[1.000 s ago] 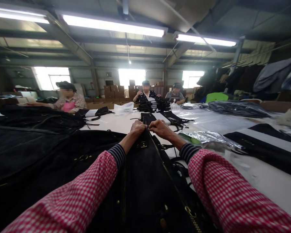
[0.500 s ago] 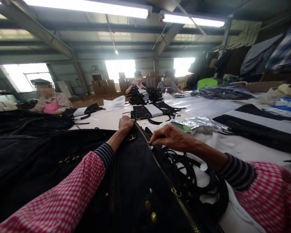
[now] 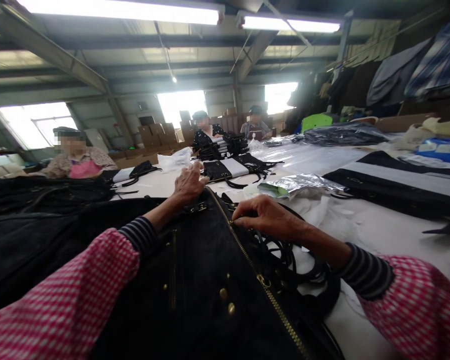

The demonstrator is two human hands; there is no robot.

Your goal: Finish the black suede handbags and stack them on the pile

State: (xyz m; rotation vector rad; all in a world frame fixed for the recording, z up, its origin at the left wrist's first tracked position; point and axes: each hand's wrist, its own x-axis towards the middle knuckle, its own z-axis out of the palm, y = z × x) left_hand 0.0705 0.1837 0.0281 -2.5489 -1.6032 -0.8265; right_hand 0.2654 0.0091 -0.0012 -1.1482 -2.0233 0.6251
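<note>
A black jacket (image 3: 195, 280) with gold snaps lies spread in front of me, its gold zip (image 3: 247, 255) running from the far edge toward me. My right hand (image 3: 264, 215) pinches the zip slider (image 3: 231, 223) on the upper part of the zip. Lower down sits a second gold slider (image 3: 263, 281). My left hand (image 3: 189, 184) is raised at the jacket's far end, fingers loosely apart, with nothing visible in them. Black cords (image 3: 285, 255) lie in loops under and beside my right forearm.
Folded black garments with white bands (image 3: 234, 168) lie across the white table (image 3: 375, 235). Crumpled clear plastic (image 3: 303, 184) lies beyond my right hand. A larger black piece (image 3: 393, 187) is at right. Several people (image 3: 80, 155) sit across the table.
My left hand has let go of the jacket's far end and lifted slightly left, its fingers loosening. My right hand stays at the upper slider. The view has shifted a little.
</note>
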